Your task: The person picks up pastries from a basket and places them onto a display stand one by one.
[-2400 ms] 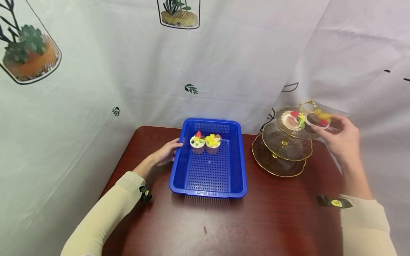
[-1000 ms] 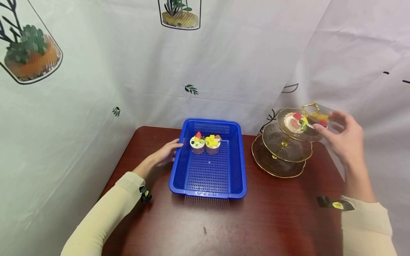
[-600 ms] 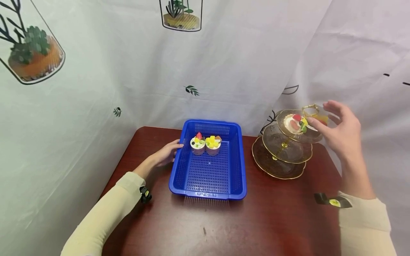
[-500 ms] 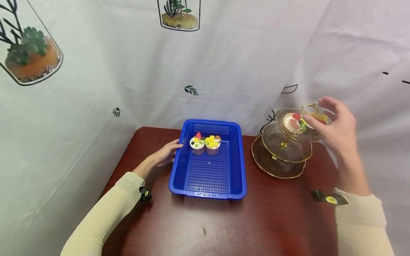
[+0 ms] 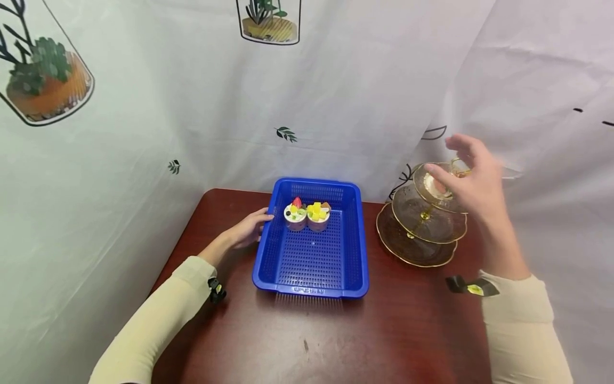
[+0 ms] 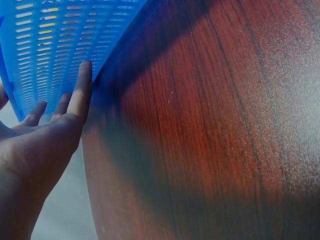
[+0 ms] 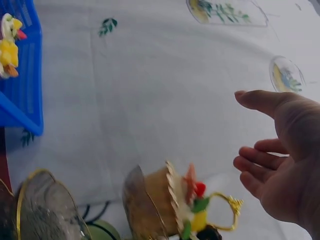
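My left hand (image 5: 247, 229) holds the left wall of the blue plastic basket (image 5: 355, 256); in the left wrist view its fingers lie against the slotted outer side. Two fruit-topped dessert cups, one with a strawberry (image 5: 296, 217) and one with yellow cubes (image 5: 318, 217), stand side by side in the basket. My right hand (image 5: 477, 184) is spread with nothing in it, over the top tier of a gold-rimmed three-tier stand (image 5: 427, 216). A fruit tart (image 7: 157, 200) sits on that tier, partly behind the hand in the head view. The chocolate-coloured dessert is hidden behind the hand there.
The stand's gold ring handle (image 7: 227, 212) rises beside the tart. A dark red wooden table (image 5: 307, 341) bears basket and stand. Behind it hangs a white cloth (image 5: 216, 106) printed with plants.
My right hand has let go of the chocolate-coloured dessert on the stand's top tier, then moved left and up, its fingers spread. My left hand and the basket have stayed put.
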A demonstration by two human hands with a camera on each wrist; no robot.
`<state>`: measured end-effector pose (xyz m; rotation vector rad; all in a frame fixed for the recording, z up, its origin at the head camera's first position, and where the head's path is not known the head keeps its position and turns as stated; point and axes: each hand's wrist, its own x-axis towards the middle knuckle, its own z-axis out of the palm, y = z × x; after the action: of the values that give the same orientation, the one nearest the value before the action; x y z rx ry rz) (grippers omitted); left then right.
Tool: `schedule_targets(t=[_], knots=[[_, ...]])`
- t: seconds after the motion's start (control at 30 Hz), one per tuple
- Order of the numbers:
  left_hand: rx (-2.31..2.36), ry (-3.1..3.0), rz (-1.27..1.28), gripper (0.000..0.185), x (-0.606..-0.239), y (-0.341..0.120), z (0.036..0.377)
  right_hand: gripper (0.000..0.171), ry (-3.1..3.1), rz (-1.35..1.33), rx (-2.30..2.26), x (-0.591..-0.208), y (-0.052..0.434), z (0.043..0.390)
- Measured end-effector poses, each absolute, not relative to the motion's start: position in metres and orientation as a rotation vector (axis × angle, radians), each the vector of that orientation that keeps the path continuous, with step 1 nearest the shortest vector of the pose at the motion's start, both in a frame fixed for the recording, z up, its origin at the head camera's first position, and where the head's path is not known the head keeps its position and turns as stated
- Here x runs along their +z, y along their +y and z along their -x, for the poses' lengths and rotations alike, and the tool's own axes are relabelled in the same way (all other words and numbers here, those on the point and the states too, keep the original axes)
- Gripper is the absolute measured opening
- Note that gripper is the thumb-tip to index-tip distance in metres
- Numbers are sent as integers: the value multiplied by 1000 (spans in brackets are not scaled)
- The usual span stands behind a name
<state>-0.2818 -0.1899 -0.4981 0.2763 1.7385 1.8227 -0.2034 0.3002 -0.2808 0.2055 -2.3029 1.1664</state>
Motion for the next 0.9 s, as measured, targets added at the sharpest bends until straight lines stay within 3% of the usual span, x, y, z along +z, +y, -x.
schedule_targets(t=[0.4, 0.9], knots=[[1843, 1719, -267, 56, -501, -190, 283, 66, -2397, -493, 1185, -322, 240, 222], [1851, 1749, -284, 51, -502, -189, 281, 73, -2463, -480, 1466, -381, 182, 248]])
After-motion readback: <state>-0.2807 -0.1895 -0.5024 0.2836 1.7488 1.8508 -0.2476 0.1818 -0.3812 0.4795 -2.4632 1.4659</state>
